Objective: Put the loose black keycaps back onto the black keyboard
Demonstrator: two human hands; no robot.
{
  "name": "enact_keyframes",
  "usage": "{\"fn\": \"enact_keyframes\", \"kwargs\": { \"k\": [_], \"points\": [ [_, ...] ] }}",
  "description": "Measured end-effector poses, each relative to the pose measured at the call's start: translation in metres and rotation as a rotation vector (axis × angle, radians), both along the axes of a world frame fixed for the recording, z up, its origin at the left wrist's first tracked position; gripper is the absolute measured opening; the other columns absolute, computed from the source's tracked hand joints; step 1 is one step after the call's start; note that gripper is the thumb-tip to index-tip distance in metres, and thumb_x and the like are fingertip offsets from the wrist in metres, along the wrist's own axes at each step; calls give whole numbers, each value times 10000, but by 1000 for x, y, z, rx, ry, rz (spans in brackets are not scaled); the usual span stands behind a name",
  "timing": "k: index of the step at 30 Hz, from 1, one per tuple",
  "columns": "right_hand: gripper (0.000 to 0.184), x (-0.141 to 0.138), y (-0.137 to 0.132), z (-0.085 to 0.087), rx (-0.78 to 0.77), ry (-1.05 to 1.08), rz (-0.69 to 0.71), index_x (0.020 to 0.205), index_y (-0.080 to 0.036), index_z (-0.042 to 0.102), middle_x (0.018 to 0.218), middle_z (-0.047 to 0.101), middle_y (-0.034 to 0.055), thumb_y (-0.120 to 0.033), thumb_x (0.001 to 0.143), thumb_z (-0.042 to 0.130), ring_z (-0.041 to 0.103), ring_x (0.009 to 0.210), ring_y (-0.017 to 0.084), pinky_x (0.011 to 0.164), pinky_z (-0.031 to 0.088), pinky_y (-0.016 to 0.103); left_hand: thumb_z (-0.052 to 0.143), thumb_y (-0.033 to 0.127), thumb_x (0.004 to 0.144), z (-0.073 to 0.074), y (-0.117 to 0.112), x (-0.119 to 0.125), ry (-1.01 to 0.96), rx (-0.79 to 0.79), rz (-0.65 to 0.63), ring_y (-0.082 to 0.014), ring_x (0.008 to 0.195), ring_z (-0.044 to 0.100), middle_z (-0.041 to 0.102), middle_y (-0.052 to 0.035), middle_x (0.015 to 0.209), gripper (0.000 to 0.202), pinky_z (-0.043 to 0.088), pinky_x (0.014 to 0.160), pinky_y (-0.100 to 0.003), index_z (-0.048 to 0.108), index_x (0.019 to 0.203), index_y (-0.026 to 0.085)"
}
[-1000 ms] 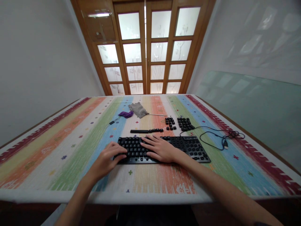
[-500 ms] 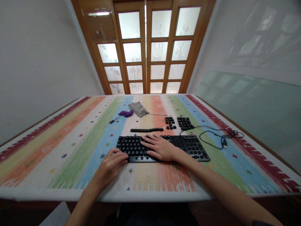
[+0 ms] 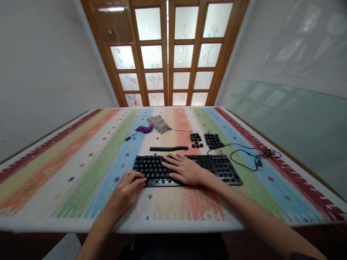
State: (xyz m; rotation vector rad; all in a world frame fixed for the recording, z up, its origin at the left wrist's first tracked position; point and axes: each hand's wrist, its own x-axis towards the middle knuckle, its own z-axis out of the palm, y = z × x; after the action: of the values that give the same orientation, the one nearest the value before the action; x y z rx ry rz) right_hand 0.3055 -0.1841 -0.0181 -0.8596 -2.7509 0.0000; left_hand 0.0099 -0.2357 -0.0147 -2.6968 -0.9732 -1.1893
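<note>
A black keyboard (image 3: 154, 169) lies on the striped tablecloth in front of me. Its number pad side and front row show bare switch mounts where keycaps are off. My right hand (image 3: 185, 169) rests flat across the middle of the keyboard, fingers spread. At the front left corner, my left hand (image 3: 130, 186) has its fingers curled, index fingertip and thumb together at an edge key; my hand partly covers that key. Behind the keyboard lie a long space bar (image 3: 160, 149) with a row of small keycaps (image 3: 181, 148), and two groups of loose keycaps (image 3: 213, 140).
A grey cloth (image 3: 159, 124) and a purple cloth bundle (image 3: 144, 129) lie farther back, with a thin rod (image 3: 181, 130) by the grey one. The keyboard's cable (image 3: 264, 154) is coiled at the right, its USB plug (image 3: 259, 165) showing. Wooden glazed doors (image 3: 168, 54) stand beyond the table.
My left hand has shifted very slightly at the keyboard corner, staying on the edge key. The view has tilted a little. My right hand keeps its flat position.
</note>
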Motion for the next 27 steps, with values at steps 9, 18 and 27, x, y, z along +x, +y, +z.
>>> {"fn": "enact_keyframes", "kwargs": {
  "k": [9, 18, 27],
  "points": [
    [513, 2, 2, 1, -76, 77, 12, 1497, -229, 433, 1575, 381, 69, -423, 1022, 460, 251, 1500, 278, 1214, 247, 526, 576, 182, 964, -6, 0, 5, 6, -22, 43, -191, 802, 557, 612, -46, 811, 119, 514, 737, -336, 659, 880, 173],
    [241, -3, 23, 14, -118, 264, 14, 1137, -221, 734, 1321, 659, 82, -284, 966, 577, 533, 1296, 265, 1092, 416, 505, 547, 186, 974, -8, -4, 10, 40, 12, 109, -193, 785, 540, 583, -36, 768, 168, 486, 768, -348, 642, 837, 170],
    [187, -36, 61, 24, -56, 182, -333, 993, -141, 760, 1007, 750, 117, -176, 876, 619, 594, 1054, 270, 968, 444, 405, 546, 183, 976, -7, -6, 10, 59, 40, 117, -202, 806, 538, 585, -37, 794, 118, 468, 756, -346, 625, 888, 173]
  ]
}}
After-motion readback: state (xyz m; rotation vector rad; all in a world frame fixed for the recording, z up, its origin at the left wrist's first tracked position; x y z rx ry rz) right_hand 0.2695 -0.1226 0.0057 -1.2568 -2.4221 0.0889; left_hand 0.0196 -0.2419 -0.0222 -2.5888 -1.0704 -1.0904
